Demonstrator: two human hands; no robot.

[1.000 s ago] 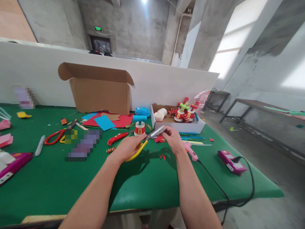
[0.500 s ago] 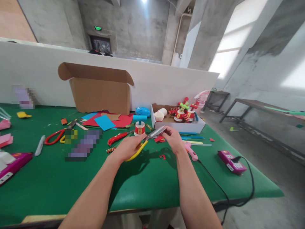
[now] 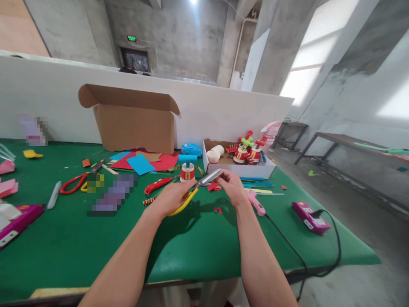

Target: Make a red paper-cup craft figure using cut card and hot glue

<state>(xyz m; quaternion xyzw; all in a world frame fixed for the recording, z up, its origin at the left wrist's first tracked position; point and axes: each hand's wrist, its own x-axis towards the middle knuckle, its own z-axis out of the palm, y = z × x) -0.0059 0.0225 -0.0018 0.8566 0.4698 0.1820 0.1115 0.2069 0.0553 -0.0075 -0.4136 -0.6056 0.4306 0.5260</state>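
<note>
My left hand [image 3: 174, 196] is closed around the yellow-handled scissors [image 3: 209, 177], whose metal blades point right, above the table. My right hand [image 3: 232, 186] is at the blade tips, its fingers pinched together; what lies between them is too small to make out. A piece of red paper [image 3: 212, 186] shows just below the blades, beside my right fingers; I cannot tell whether it is held. Small red scraps [image 3: 217, 210] lie on the green table below. Behind my left hand stands a white paper cup [image 3: 187, 172] with a red and gold band and a blue piece on top.
A white box [image 3: 241, 169] with decorated cups stands behind my right hand. The pink glue gun [image 3: 256, 204] lies to the right, its cord trailing to a purple power strip [image 3: 311, 217]. Left are a red-handled utility knife [image 3: 157, 186], red-handled pliers [image 3: 73, 183] and blue paper [image 3: 140, 164].
</note>
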